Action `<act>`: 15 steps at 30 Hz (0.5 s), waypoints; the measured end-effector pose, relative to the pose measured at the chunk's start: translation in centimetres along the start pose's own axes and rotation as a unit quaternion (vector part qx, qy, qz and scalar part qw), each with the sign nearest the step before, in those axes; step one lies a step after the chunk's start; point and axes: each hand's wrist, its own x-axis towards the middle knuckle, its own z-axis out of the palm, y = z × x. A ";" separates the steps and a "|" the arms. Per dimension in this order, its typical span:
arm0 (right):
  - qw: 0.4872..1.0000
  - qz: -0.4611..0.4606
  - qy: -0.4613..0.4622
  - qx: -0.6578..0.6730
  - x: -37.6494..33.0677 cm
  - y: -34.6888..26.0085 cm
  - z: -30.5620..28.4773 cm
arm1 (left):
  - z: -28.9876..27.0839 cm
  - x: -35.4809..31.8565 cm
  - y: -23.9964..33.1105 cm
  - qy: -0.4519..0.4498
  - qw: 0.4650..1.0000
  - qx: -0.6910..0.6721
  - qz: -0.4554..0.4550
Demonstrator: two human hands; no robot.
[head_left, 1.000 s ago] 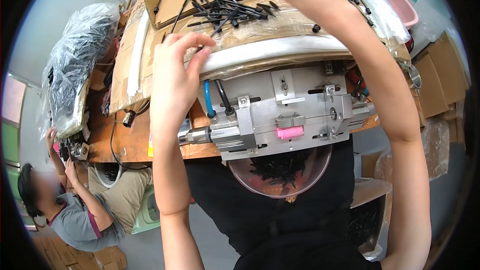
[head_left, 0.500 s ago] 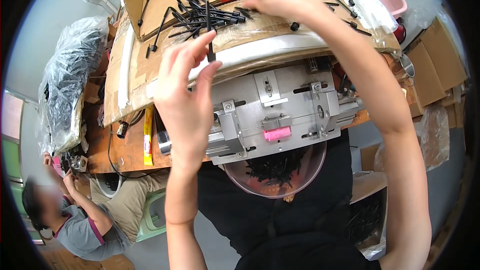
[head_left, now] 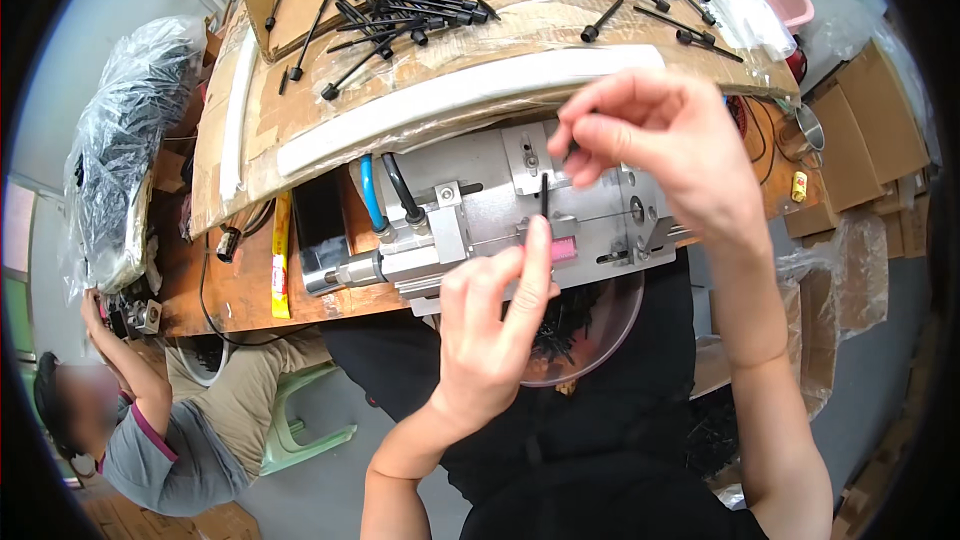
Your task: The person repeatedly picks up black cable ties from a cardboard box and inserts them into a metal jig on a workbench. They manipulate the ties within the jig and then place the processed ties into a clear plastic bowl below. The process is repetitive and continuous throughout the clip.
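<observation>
My left hand is over the front of a metal clamping fixture, its index finger extended and the other fingers curled. A thin black rod stands up from that fingertip, its lower end hidden behind the finger. To the right and higher, my right hand pinches a small dark piece, mostly covered by the fingers. Close to my left fingertip, a pink block sits on the fixture's front. Several loose black rods with knobbed ends lie heaped on the cardboard behind.
A clear bowl of black pieces sits below the fixture. Blue and black hoses rise at its left. A yellow packet lies on the wooden table. A co-worker sits at the left. A metal cup stands right.
My left hand has come down and right from the cardboard edge to the fixture. My right hand has drawn back from the rods on the cardboard to above the fixture, pinching a small dark piece.
</observation>
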 end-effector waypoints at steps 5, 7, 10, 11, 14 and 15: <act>0.992 0.078 0.056 0.086 -2.8 1.4 -0.1 | 0.7 -0.7 1.0 -0.039 0.999 0.030 0.023; 0.989 0.078 0.061 0.110 -3.1 1.3 -0.3 | 0.7 -0.8 1.1 -0.044 0.998 0.027 0.028; 0.988 0.080 0.065 0.119 -3.3 1.2 -0.4 | 0.6 -0.9 1.2 -0.051 0.997 0.042 0.042; 0.987 0.082 0.065 0.118 -3.4 1.2 -0.4 | 0.5 -0.9 1.2 -0.055 0.997 0.040 0.041; 0.989 0.093 0.067 0.089 -3.4 0.9 -0.4 | 0.4 -0.9 1.3 -0.066 0.996 0.035 0.040; 0.992 0.097 0.061 0.059 -3.4 0.6 -0.4 | 0.3 -1.0 1.4 -0.069 0.996 0.033 0.042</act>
